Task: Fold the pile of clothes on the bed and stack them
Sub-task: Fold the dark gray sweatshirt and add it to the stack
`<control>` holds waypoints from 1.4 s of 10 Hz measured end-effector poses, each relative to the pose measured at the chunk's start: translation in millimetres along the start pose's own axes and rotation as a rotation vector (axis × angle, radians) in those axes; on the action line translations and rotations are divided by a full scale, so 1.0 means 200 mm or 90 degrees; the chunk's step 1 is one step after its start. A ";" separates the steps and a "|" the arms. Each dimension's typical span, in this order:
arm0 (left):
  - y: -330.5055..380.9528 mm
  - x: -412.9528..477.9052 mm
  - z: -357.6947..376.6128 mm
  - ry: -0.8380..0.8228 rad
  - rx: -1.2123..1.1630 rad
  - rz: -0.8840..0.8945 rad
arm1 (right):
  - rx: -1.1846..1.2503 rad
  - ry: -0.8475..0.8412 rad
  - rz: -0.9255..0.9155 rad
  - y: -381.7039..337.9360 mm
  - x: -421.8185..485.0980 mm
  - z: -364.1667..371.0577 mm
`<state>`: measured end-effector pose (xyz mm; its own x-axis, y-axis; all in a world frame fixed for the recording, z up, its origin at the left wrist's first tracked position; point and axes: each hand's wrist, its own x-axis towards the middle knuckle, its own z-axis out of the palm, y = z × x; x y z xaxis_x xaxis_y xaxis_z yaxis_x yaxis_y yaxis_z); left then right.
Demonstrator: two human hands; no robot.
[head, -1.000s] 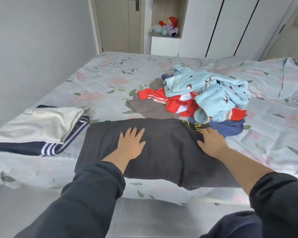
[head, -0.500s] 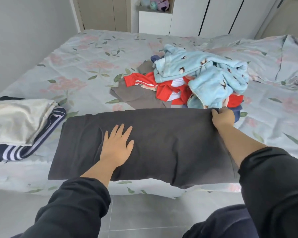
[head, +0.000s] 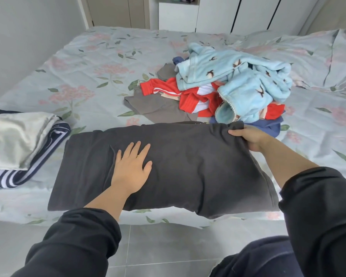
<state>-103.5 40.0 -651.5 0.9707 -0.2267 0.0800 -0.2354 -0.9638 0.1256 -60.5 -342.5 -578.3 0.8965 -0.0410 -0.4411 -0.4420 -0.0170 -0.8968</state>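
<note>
A dark grey garment [head: 188,164] lies folded into a long band across the near edge of the bed [head: 108,62]. My left hand [head: 131,168] presses flat on its left-centre with fingers spread. My right hand [head: 248,136] grips the garment's far right corner, which is bunched and lifted a little. Behind it sits the unfolded pile [head: 224,88]: a light blue fleece on top, red-and-white clothing, a grey piece and something dark blue beneath. At the left stands the folded stack [head: 18,142], a cream garment over a navy striped one.
Grey floor tiles [head: 158,246] run along the bed's near edge. A pillow [head: 318,56] in the same floral cloth lies at the far right. White wardrobe doors [head: 248,13] and a wall line the back.
My right hand went from lying flat on the dark garment to gripping its far right corner, now raising it slightly. The left hand stays pressed down. The view has tilted downward.
</note>
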 end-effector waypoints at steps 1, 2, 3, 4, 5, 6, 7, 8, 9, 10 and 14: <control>0.00 0.00 0.00 0.000 -0.007 0.000 | 0.066 0.037 0.053 -0.01 -0.01 -0.02; 0.00 0.00 0.00 -0.003 0.003 -0.001 | 0.038 0.067 0.102 -0.01 -0.02 -0.07; 0.00 0.00 0.00 -0.005 0.007 -0.004 | -0.101 0.173 0.135 -0.02 0.01 -0.09; 0.00 0.00 0.00 -0.006 0.011 -0.004 | -0.355 0.434 0.037 0.02 0.07 -0.06; 0.00 0.00 0.00 -0.008 0.010 -0.003 | -0.469 0.526 -0.112 0.10 0.07 -0.01; 0.00 0.00 0.00 -0.003 0.003 0.000 | -0.400 0.566 -0.131 0.13 0.03 -0.02; 0.00 0.01 0.00 0.004 -0.009 0.002 | -0.489 0.485 0.019 0.13 -0.03 -0.07; 0.00 0.01 0.00 0.006 -0.006 0.003 | -0.604 0.366 0.101 0.18 -0.16 -0.07; 0.00 0.01 0.00 0.009 0.005 -0.003 | -0.601 0.310 0.087 0.23 -0.26 -0.03; 0.00 0.01 -0.01 0.008 0.004 -0.004 | -0.519 0.332 0.017 0.30 -0.34 0.03; -0.01 0.01 -0.02 0.011 -0.011 0.003 | -0.831 0.436 0.010 0.30 -0.40 0.01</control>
<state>-102.0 42.0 -647.8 0.9686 -0.2287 0.0978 -0.2411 -0.9601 0.1418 -159.4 -339.0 -597.3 0.8674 -0.4973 -0.0153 -0.4972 -0.8653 -0.0640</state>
